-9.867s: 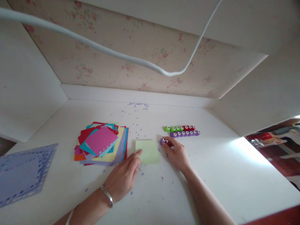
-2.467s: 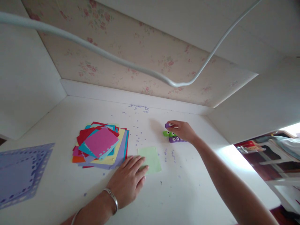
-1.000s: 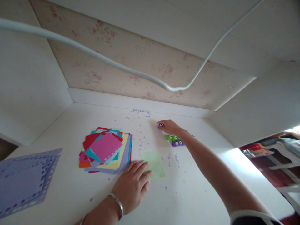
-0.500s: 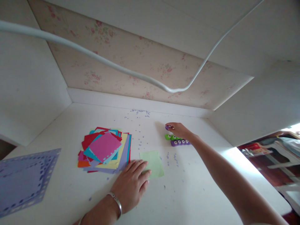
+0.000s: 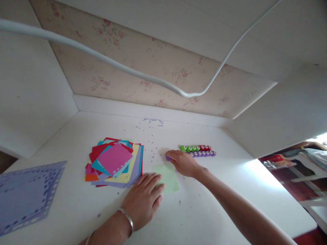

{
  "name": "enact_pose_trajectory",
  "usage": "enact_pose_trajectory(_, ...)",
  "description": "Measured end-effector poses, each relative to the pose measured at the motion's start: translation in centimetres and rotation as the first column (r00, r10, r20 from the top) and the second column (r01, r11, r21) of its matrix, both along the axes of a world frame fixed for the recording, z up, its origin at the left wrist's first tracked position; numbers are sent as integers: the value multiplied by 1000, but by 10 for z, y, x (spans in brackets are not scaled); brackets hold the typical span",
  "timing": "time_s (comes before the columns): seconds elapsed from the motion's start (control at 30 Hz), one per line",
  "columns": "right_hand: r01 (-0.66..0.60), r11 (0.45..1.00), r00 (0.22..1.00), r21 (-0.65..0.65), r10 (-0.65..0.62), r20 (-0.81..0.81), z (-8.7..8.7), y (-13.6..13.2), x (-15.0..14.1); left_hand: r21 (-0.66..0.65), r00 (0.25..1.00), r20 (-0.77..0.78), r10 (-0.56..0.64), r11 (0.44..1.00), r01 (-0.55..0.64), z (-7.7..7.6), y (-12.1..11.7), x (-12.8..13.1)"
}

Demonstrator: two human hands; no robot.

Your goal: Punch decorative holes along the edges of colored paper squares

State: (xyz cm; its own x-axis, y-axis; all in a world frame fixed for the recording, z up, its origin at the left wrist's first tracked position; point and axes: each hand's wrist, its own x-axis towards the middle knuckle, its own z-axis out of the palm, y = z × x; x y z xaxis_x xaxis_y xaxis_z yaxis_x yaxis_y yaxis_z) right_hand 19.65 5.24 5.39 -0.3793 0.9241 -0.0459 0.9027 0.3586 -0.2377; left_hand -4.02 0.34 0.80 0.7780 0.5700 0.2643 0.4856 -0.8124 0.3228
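My left hand (image 5: pixel 144 195) lies flat with its fingers stretched out, their tips on the left edge of a light green paper square (image 5: pixel 167 178). Just beyond that square, my right hand (image 5: pixel 182 163) pinches a small purple piece (image 5: pixel 168 158) against or close to the tabletop; the fingers cover most of it. To the right of these fingers runs a row of purple pieces (image 5: pixel 204 154) with white eye-like spots. Its left end is hidden by the hand. Behind it, touching or nearly so, is a row of green pieces (image 5: pixel 192 148) and red pieces (image 5: pixel 205 148) with the same spots.
A fanned stack of coloured paper squares (image 5: pixel 114 160) lies beside my left hand. Purple sheets with punched holes (image 5: pixel 24 195) are at the far left. Small purple paper dots (image 5: pixel 152 119) are scattered over the white tabletop (image 5: pixel 217 204). A white cable (image 5: pixel 143 76) hangs across the front.
My right hand has come nearer and to the left, from behind the rows to beside the green square, still holding a purple piece. The red pieces are now uncovered. My left hand stays put.
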Motion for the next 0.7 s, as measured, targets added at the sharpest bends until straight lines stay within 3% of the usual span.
enact_pose_trajectory(0.13, 33, 990, 997, 135, -24, -68, -5, -9, 9, 7, 1000, 3, -7, 1000, 7, -2, 0, 0)
enact_pose_trajectory(0.23, 252, 927, 960, 277, -204, -191, -10, -16, 46, 19, 999, 32, -12, 1000, 11, -2, 0, 0)
enact_pose_trajectory(0.3, 520, 779, 846, 349, -415, -335, -17, -20, 84, 15, 998, 60, 5, 1000, -6, -2, -1, 0)
enact_pose_trajectory(0.4, 847, 473, 524, 242, -665, -532, -31, -21, 143, 27, 993, 116, 24, 999, -28, 2, -3, -1)
enact_pose_trajectory(0.43, 871, 444, 483, 211, -690, -539, -35, -21, 158, 35, 989, 146, 22, 999, -27, 4, -3, 0)
enact_pose_trajectory(0.5, 886, 434, 447, 160, -715, -538, -41, -17, 180, 46, 977, 215, -1, 999, -9, 13, -4, 7)
enact_pose_trajectory(0.57, 877, 465, 455, 123, -720, -524, -45, -12, 188, 44, 963, 267, -17, 999, 6, 27, -1, 23)
enact_pose_trajectory(0.7, 867, 494, 457, 63, -740, -493, -50, 0, 185, 26, 984, 176, 13, 1000, -18, 62, 18, 90)
